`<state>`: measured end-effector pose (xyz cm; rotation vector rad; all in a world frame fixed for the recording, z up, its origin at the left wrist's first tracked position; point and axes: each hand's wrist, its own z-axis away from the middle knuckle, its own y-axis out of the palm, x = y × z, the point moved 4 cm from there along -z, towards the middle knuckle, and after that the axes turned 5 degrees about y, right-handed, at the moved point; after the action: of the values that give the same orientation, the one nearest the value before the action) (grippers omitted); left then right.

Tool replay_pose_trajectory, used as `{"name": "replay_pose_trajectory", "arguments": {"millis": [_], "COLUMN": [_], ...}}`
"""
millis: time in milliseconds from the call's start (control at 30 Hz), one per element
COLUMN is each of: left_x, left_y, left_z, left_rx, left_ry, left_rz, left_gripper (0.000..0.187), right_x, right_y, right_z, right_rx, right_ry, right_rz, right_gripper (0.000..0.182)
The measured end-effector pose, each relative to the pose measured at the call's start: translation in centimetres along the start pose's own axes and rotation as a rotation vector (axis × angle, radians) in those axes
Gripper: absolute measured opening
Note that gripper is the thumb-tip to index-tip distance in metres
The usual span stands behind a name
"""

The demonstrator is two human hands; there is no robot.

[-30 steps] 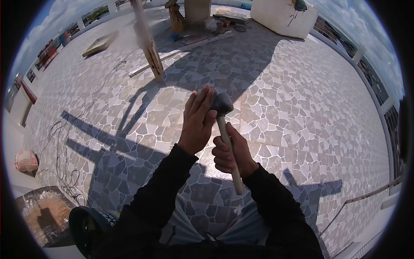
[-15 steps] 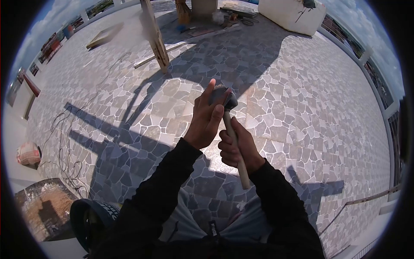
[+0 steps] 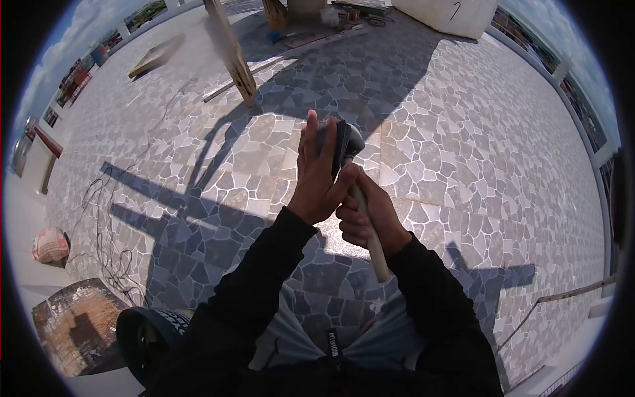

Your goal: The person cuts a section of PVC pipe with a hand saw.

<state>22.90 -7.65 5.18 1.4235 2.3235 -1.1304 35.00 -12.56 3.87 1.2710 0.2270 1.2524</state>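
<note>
A rubber mallet (image 3: 353,141) with a dark head and a pale wooden handle is held up in front of me, head away from my body. My right hand (image 3: 374,215) is closed round the upper handle, whose lower end sticks out below the fist. Against the left side of the mallet head lies my left hand (image 3: 319,173), fingers stretched out and apart. Its thumb reaches over to the handle, close to my right thumb. The left palm and part of the head are hidden.
Stone-pattern floor tiles (image 3: 423,225) spread all round. A wooden post (image 3: 231,56) stands ahead, with boards and tools behind it. At lower left are a dark bucket (image 3: 135,331), a worn board (image 3: 76,321), a sack (image 3: 51,245) and loose cable (image 3: 109,248). A white block (image 3: 450,16) stands far off.
My left thumb has come down toward the handle and my right thumb. The mallet head has turned a little, showing more of its dark flat edge. My view has shifted slightly.
</note>
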Motion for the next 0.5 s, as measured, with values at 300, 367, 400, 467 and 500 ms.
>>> {"name": "replay_pose_trajectory", "arguments": {"millis": [300,367,400,467,500], "left_x": [0.1,0.3,1.4,2.7,2.5], "left_y": [0.6,0.7,0.7,0.2,0.1], "left_z": [0.6,0.3,-0.1,-0.7,-0.8], "left_rx": [0.14,0.19,0.119,0.068,0.066], "left_ry": [0.035,0.038,0.046,0.027,0.003], "left_rz": [-0.071,-0.112,-0.058,0.056,0.127], "left_gripper": [0.055,0.052,0.05,0.049,0.049], "right_x": [0.3,0.2,0.0,-0.4,-0.3], "right_y": [0.0,0.0,0.3,0.6,0.2], "right_z": [0.2,0.3,0.4,0.5,0.5], "right_rx": [-0.052,-0.066,-0.068,-0.082,-0.084], "right_ry": [-0.016,-0.002,0.002,0.033,0.033], "right_rz": [-0.073,-0.147,-0.149,-0.102,-0.104], "right_gripper": [0.059,0.058,0.058,0.057,0.057]}}
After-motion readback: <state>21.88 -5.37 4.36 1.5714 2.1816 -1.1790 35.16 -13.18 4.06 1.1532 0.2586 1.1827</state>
